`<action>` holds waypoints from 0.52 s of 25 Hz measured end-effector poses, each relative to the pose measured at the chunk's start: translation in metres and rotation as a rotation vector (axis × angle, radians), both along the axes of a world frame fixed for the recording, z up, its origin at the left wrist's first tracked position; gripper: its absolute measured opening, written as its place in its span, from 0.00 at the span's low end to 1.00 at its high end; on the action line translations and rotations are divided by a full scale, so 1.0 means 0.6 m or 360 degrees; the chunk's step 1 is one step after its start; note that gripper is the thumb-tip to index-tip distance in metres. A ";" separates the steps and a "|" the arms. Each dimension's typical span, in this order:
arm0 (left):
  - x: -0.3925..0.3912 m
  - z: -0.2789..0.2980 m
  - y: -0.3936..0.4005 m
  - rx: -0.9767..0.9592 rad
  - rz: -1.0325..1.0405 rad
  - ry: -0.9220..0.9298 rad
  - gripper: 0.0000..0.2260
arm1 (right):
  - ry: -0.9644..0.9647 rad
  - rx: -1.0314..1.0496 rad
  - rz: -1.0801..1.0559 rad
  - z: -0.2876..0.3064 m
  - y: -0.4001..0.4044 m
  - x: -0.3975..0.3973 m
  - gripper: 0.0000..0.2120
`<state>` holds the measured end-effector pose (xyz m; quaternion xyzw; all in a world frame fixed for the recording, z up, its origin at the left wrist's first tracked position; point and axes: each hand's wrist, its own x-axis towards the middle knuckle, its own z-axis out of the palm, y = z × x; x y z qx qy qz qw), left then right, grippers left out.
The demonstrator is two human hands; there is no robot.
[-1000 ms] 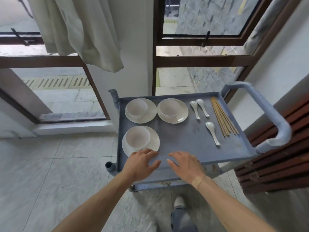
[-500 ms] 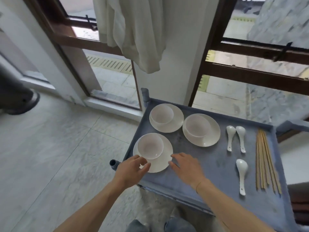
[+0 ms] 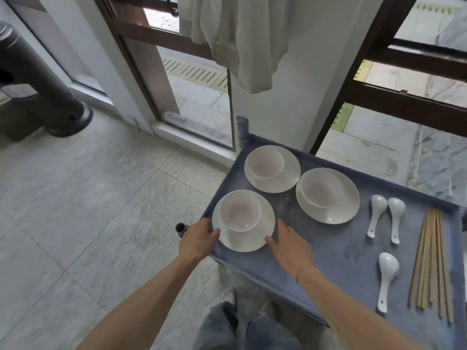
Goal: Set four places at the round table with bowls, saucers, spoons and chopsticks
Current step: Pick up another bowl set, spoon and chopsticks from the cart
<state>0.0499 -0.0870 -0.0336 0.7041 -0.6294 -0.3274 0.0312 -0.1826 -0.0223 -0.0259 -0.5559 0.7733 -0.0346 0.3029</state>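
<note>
A blue-grey cart tray [image 3: 328, 251] carries three white bowls, each on its own saucer. The nearest bowl [image 3: 240, 210] sits on a saucer [image 3: 246, 242] at the tray's front left corner. My left hand [image 3: 198, 239] touches that saucer's left rim with thumb and fingertips. My right hand [image 3: 290, 246] lies flat on the tray, its thumb and forefinger against the saucer's right rim. Two more bowls [image 3: 265, 162] [image 3: 322, 189] stand behind. Three white spoons [image 3: 377, 213] [image 3: 396, 215] [image 3: 386, 276] and a bundle of chopsticks [image 3: 432, 261] lie to the right.
A dark cylindrical stand [image 3: 50, 92] occupies the floor at far left. A white cloth [image 3: 240, 41] hangs over the cart by the brown window frames. The cart's corner post [image 3: 242, 125] rises at the tray's back left. Pale floor tiles spread to the left.
My view swung left and down toward the cart. Both hands moved from the tray's front edge to either side of the nearest saucer and now touch its rim.
</note>
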 end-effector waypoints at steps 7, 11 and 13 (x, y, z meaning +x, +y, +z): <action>0.003 -0.029 -0.033 0.0088 -0.0024 0.0184 0.11 | -0.0555 -0.0022 -0.0378 -0.029 -0.011 0.022 0.29; -0.001 -0.038 -0.050 0.0134 -0.0026 0.0268 0.13 | -0.0676 -0.0017 -0.0620 -0.046 -0.020 0.034 0.30; 0.000 -0.038 -0.055 0.0161 -0.0024 0.0307 0.13 | -0.0673 -0.0026 -0.0679 -0.051 -0.021 0.035 0.30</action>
